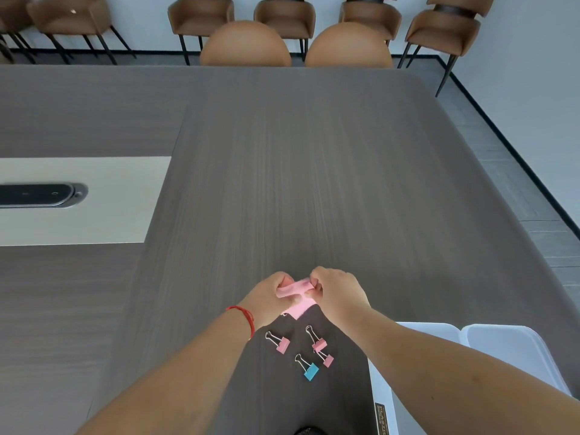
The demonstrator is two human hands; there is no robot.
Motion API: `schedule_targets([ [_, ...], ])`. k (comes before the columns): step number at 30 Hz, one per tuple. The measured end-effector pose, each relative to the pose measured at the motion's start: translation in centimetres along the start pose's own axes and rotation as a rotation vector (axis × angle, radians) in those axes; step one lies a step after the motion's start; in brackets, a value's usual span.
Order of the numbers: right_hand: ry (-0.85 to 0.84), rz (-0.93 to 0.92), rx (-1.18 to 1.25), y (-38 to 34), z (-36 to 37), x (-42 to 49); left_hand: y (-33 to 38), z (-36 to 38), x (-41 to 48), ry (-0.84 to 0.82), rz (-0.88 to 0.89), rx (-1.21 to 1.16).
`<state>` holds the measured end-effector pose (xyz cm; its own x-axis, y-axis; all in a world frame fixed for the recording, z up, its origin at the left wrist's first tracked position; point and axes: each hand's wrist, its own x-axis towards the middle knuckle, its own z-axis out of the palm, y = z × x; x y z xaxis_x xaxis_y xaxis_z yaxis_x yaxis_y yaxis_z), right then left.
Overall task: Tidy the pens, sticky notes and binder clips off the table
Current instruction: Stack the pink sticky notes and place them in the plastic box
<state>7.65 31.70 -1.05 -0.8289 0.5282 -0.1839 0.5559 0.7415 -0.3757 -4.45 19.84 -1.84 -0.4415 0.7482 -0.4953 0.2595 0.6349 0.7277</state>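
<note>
Pink sticky notes (pixel 295 290) sit pinched between both hands above the near part of the grey wood-grain table (pixel 314 183); the paper looks soft and bent, a curled fold across the top and a flat corner pointing down toward the person; the left hand (pixel 266 301) closes its fingers on the left end of the notes, a red string bracelet (pixel 243 315) round its wrist; the right hand (pixel 337 293) curls its fingers over the right end, thumb tucked under. Just nearer than the hands four binder clips lie flat on the table, wire handles angled away to the left; a pink clip (pixel 281 344) lies on the left; two pink clips (pixel 323 351) overlap on the right; a blue clip (pixel 310 371) lies nearest the person, between them. At the lower right a white container (pixel 508 350) sits partly hidden by the right forearm; brown chairs (pixel 285 20) line the far wall.
</note>
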Motion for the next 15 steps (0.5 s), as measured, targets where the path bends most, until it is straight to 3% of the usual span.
schedule_targets([
  [3, 0.069, -0.158, -0.086, -0.8, -0.5, -0.4, -0.2, -0.3, -0.9, -0.020, 0.064, 0.071],
  [6, 0.224, -0.250, -0.185, -1.5, 0.2, -1.0, -0.6, 0.9, -1.5, 0.129, 0.078, 0.076],
  [10, -0.012, 0.015, -0.094, -1.0, 1.0, -1.6, -1.4, 2.0, -2.3, 0.250, 0.024, -0.105],
  [15, -0.027, -0.147, -0.241, -0.5, 1.7, -2.7, -2.8, 2.7, -3.1, 0.317, 0.074, 0.022],
])
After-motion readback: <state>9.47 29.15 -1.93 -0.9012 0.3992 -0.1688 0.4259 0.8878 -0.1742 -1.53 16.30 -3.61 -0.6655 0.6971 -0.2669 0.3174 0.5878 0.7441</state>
